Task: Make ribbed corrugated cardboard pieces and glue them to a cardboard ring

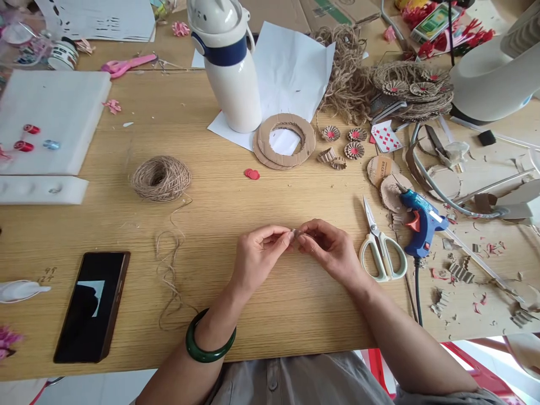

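My left hand [260, 256] and my right hand [327, 251] meet above the wooden table [219, 214], pinching a small brown rolled piece, probably cardboard [296, 232], between their fingertips. The fingers mostly hide it. A green bangle [211, 337] circles my left wrist. Nearest my right hand lie white-handled scissors [382, 247] and a blue hot glue gun [419, 222]. To the left, a ball of jute twine [160, 179] trails a loose strand [171, 270].
Cardboard rings [284, 140], small cardboard rosettes [331, 133] and a white flask [228, 67] stand beyond my hands. A black phone [91, 306] lies at the left. A white foam board [50, 121] holds red pieces. Cardboard scraps [459, 273] litter the right side.
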A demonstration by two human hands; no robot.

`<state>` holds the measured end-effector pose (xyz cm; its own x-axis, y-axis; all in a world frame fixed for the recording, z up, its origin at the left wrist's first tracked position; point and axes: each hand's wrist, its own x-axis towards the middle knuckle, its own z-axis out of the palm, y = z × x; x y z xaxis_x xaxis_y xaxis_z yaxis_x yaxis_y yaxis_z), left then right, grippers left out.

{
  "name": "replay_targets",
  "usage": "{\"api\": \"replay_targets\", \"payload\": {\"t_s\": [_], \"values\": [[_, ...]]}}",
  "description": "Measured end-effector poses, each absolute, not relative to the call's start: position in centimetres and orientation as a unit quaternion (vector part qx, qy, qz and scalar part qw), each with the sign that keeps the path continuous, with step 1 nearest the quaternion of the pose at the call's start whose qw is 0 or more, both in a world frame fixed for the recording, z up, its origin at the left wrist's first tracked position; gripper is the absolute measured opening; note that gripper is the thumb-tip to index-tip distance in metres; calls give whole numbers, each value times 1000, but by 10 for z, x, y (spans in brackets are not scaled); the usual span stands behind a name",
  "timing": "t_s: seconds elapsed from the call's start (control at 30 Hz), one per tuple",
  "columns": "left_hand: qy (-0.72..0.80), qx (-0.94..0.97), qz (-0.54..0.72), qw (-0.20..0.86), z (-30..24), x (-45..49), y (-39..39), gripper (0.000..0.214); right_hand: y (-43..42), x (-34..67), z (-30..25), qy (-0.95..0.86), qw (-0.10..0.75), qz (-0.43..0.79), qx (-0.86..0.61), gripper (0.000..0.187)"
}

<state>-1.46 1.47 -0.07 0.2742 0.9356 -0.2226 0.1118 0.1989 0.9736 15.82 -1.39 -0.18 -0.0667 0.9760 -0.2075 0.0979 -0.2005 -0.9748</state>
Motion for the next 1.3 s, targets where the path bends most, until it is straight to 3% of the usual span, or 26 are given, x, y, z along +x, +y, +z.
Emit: {"api": "replay_targets", "payload": {"t_s": [0.83,1.3], "values": [[502,570,372,534,-3,-10,7,14,-14,155,-4,-428,420,596,-534,37],[463,639,398,467,-8,-12,8,11,-13,154,-4,-430,454,584,-518,26]]}}
